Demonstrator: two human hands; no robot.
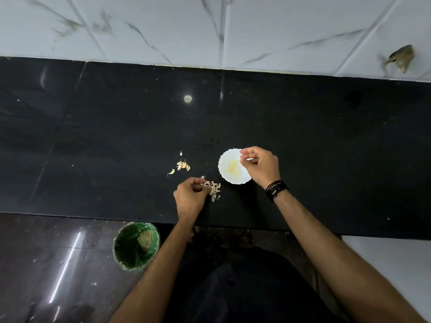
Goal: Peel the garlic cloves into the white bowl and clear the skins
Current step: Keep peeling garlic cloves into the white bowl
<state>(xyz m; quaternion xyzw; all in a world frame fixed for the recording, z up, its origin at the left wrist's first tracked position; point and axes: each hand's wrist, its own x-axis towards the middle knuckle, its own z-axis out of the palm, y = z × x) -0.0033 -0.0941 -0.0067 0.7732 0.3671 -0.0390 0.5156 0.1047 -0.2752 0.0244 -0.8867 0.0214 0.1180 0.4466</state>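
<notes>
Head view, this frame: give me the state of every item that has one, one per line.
Scalloped white bowl: upright, peeled garlic inside.
Unpeeled garlic cloves: loose cluster on the black stone counter.
Papery garlic skins: piled beside the bowl.
Left hand: pinching skins.
Right hand: over the bowl, fingers curled; contents unclear.
Green bin: open, partly filled.

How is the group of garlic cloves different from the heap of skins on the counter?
The unpeeled garlic cloves are plump, curved and whole; the garlic skins are thin, flat flakes. The cloves lie farther from the counter's front edge, with nothing touching them; the skins lie nearer it, at the left hand, whose fingers are curled at the heap. The cloves lie farther from the white bowl than the skins. Both are pale and rest on the black counter.
</notes>
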